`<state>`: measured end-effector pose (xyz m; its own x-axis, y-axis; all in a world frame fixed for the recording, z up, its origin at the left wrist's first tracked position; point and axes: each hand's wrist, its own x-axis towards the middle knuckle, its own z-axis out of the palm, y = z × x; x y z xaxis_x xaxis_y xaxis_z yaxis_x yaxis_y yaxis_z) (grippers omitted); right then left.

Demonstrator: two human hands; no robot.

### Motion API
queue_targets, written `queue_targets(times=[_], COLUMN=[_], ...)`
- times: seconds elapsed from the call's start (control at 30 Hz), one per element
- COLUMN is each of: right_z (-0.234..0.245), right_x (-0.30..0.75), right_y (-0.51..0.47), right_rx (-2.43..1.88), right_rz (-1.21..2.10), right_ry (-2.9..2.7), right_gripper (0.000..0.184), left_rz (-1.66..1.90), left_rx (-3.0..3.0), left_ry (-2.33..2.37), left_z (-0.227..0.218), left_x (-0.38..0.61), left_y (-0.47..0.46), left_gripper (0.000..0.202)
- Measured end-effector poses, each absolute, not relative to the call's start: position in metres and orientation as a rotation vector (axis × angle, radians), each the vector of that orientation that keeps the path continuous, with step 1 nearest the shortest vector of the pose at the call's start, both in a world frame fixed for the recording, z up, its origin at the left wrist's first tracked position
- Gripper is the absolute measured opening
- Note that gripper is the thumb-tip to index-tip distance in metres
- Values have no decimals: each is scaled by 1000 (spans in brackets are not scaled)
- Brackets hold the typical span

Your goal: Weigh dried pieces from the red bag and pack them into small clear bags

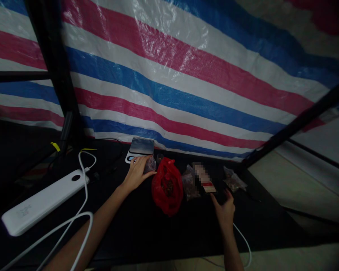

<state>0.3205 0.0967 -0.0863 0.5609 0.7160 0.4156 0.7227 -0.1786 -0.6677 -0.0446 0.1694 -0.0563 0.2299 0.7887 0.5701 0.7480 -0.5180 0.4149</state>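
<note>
Head view: our left hand [136, 174] curls around a small clear plastic bag [150, 165] beside the digital kitchen scale [139, 149]. Our right hand [224, 212] is open and empty, near a pixelated packet [202, 177]. A careless knock could tip the red plastic bag [167, 187], spilling its dark contents.

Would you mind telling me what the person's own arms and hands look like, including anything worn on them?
The left hand and right hand are bare, with no gloves. The left forearm and right forearm are slim and show no sleeves, watch or bracelet. The fingers are slender.
</note>
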Motion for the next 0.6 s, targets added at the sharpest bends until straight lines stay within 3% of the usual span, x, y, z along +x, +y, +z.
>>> queue_targets(times=[0.1, 0.3, 0.6], right_z=[-97, -82, -76], right_x=[353, 370, 382], right_y=[98, 132, 192], right_rx=[-1986, -1906, -1866], right_rz=[-13, -98, 39], right_ry=[-1176, -1623, -1768], right_gripper=[78, 50, 53], left_rz=[1203, 1216, 1183], left_rx=[2404, 2368, 2375], left_ry=[1511, 1545, 1527], left_z=[-56, -55, -56], left_x=[-44, -45, -46], left_y=[169, 170, 171], left_gripper=[53, 48, 43])
